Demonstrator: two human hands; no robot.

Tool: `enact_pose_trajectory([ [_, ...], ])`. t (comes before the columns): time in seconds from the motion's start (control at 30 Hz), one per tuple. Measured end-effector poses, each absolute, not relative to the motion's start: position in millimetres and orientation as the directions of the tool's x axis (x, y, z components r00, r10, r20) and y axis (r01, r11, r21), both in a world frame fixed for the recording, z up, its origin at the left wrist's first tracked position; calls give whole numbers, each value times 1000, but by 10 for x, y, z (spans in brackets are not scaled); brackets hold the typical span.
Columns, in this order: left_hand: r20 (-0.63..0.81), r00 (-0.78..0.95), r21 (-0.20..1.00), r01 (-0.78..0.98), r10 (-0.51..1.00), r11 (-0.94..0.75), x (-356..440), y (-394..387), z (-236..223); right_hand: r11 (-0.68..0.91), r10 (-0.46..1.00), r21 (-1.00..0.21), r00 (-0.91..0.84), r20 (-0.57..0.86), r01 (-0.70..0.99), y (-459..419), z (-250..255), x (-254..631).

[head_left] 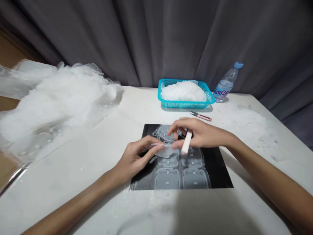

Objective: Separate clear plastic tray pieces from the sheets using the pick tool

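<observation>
1. Nearest me is the white table (97, 205), with the black mat (221, 174) lying flat on it; a shadow falls across the tabletop before the mat's near edge.
2. On the mat lie clear moulded shapes (168, 179), greyish against the black: rounded rectangles with raised rims, small pale dots and thin lines.
3. Over the mat's left half, the left hand (138, 156) has thumb and fingers closed in a pinch on a thin plastic piece (164, 151). The piece is milky, see-through and rounded along its lower edge, and sits above the mat's middle.
4. Over the mat's right half, the right hand (199, 133) keeps a pale stick (187, 142), pinkish at its lower tip, within its curled grasp. Its thumb and forefinger stand apart beside the piece; whether they touch it, I can't tell.
5. Right of the mat, thin clear scraps (251, 127) are scattered.
6. Just beyond the mat are small snips (201, 116) with pink handles.
7. Left of the mat and beyond, a big white heap (66, 98) spreads.
8. Farther behind the mat, a turquoise basket (186, 105) holds white stuff (183, 91); a water bottle (225, 85) stands just beside it, before a grey curtain (171, 39).
</observation>
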State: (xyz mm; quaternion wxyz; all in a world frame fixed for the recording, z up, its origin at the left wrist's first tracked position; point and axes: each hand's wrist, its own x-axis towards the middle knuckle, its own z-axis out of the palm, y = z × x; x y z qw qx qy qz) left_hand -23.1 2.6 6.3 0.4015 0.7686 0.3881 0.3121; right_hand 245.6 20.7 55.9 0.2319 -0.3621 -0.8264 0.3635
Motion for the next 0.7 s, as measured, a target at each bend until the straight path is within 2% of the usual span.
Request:
enact_pose_trajectory([
  [0.1, 177, 473, 893, 293, 863, -343, -219, 16, 72, 541, 676, -747, -728, 112, 387, 161, 575, 2438],
  [0.3, 160, 480, 923, 237, 863, -303, -220, 39, 54, 622, 678, -667, -709, 197, 410, 141, 590, 2432],
  [0.53, 198, 510, 920, 199, 837, -338, -259, 53, 26, 748, 623, -458, -745, 237, 480, -16, 738, 2391],
  [0.63, 177, 582, 886, 257, 793, -386, -290, 58, 27, 751, 643, -393, -724, 251, 531, -22, 763, 2415],
  [0.7, 128, 652, 823, 351, 747, -447, -303, 53, 21, 724, 678, -383, -692, 246, 573, 30, 765, 2482],
])
